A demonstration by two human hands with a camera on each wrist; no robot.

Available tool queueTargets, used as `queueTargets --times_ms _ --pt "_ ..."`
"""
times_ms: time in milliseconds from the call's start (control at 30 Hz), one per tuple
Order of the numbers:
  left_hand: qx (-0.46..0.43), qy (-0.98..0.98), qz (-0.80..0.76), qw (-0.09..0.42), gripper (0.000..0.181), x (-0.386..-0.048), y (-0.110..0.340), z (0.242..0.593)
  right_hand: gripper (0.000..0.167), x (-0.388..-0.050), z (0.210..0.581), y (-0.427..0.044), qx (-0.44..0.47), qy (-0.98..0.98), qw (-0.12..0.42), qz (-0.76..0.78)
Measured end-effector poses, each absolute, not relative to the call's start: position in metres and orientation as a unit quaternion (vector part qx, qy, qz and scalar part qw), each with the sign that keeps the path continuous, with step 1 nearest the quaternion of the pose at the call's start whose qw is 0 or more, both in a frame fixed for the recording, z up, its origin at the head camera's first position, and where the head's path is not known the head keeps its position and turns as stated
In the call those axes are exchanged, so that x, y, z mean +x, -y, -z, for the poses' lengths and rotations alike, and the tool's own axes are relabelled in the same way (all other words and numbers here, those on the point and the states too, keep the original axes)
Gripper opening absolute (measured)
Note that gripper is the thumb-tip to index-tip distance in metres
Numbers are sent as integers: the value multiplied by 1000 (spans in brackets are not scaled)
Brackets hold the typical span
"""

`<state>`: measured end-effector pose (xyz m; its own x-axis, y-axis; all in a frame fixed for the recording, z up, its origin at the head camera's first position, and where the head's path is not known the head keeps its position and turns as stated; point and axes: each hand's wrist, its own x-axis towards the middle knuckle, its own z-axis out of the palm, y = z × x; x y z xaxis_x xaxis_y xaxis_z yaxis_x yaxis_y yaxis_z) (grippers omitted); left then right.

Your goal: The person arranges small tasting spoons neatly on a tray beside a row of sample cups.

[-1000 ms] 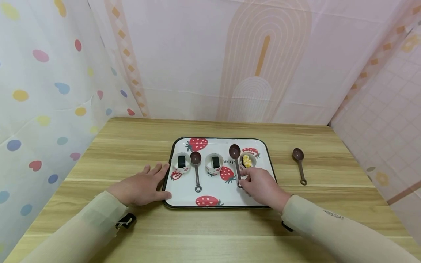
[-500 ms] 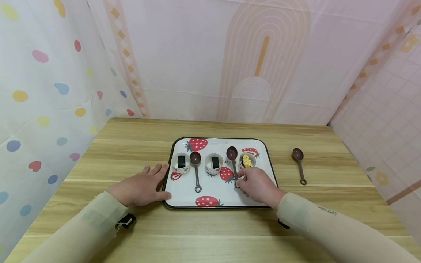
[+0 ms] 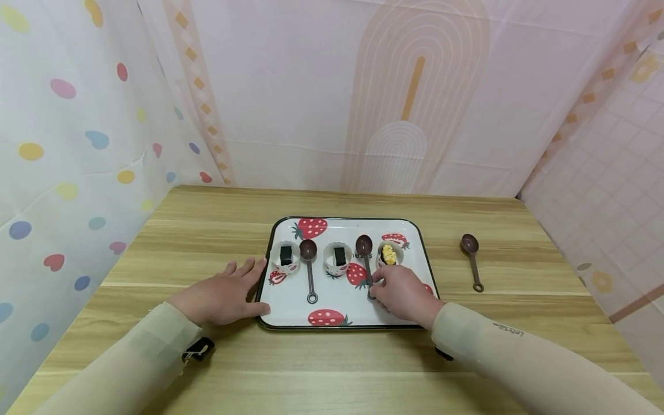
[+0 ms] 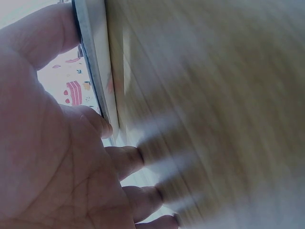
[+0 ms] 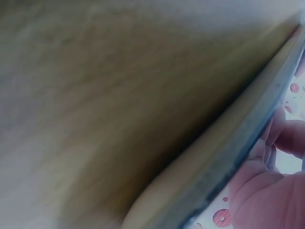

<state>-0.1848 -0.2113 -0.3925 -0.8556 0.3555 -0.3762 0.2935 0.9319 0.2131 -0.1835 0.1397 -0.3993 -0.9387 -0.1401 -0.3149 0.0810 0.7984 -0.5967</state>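
My right hand (image 3: 406, 293) pinches the handle end of a brown spoon (image 3: 364, 245) lying between the middle and right cups on the white strawberry tray (image 3: 290, 314). My left hand (image 3: 223, 294) lies spread at the tray's left edge, thumb over the rim. A second spoon (image 3: 308, 250) rests between the left cup (image 3: 294, 267) and the middle cup (image 3: 329, 266), each holding a piece with a dark band. Yellow-topped food (image 3: 388, 254) sits in the right cup. The left wrist view shows the left hand (image 4: 62, 157) against the tray's side; in the right wrist view, the right hand (image 5: 267, 191) is partly hidden behind the rim.
A third brown spoon (image 3: 470, 244) lies on the wooden table (image 3: 311, 369) to the right of the tray. Patterned curtains (image 3: 290, 104) stand behind the table and on both sides.
My right hand has moved slightly left, and the pinched spoon has shifted left and nearer to me, its bowl now lower in the head view. The left hand has stayed put.
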Motion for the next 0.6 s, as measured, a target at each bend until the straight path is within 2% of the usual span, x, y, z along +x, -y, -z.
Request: queueTargets --times_ms 333,600 --pt "170 -960 -81 207 113 -184 212 392 14 -187 400 -136 -2 -926 205 317" --pt "172 -960 -79 207 113 -185 212 392 13 -187 399 -135 -6 -929 196 313"
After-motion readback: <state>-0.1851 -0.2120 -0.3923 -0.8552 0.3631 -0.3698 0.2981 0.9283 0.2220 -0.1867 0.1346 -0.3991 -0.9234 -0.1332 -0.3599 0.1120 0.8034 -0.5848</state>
